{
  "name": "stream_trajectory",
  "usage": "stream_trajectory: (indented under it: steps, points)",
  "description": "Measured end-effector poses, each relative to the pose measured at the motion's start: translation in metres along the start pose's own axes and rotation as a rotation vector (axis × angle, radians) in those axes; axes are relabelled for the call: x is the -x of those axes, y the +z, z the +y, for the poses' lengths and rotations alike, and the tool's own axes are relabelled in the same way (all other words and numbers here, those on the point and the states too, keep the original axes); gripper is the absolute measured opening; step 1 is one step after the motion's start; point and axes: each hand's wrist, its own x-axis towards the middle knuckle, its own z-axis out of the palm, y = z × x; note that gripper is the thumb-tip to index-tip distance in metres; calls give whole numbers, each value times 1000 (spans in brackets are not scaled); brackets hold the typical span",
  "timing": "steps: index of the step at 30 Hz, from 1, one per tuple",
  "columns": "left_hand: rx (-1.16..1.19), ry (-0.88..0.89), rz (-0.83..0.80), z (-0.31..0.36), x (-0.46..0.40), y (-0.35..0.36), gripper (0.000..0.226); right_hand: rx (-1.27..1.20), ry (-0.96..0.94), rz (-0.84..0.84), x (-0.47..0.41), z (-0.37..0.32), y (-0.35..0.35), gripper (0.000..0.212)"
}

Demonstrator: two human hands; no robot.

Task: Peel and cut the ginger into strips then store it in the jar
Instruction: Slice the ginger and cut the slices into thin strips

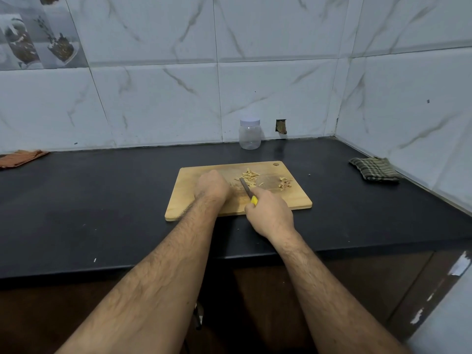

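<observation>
A wooden cutting board (293,198) lies on the black counter. Pale ginger strips (249,176) are heaped near its far middle, and a small pile of brownish peel (284,183) sits toward the right. My right hand (270,215) grips a yellow-handled knife (246,189), its blade pointing away toward the strips. My left hand (210,186) rests knuckles-up on the board just left of the blade; its fingers are curled down, and what they hold is hidden. A clear plastic jar (249,135) with a white lid stands closed against the back wall.
A folded checked cloth (374,169) lies at the right by the side wall. An orange-brown cloth (20,157) lies at the far left. The tiled wall has a small hole (281,126) beside the jar. The counter's front edge (332,251) runs below my wrists.
</observation>
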Motion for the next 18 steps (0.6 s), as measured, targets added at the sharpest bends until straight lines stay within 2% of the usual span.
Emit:
stream_trajectory:
  steps: [8,18]
  points:
    - [97,-14,-36,-8,-1,-6,36,1,11,0,1,-1,0,43]
    - [119,14,29,-11,8,-6,28,-3,6,-1,3,-3,-3,45]
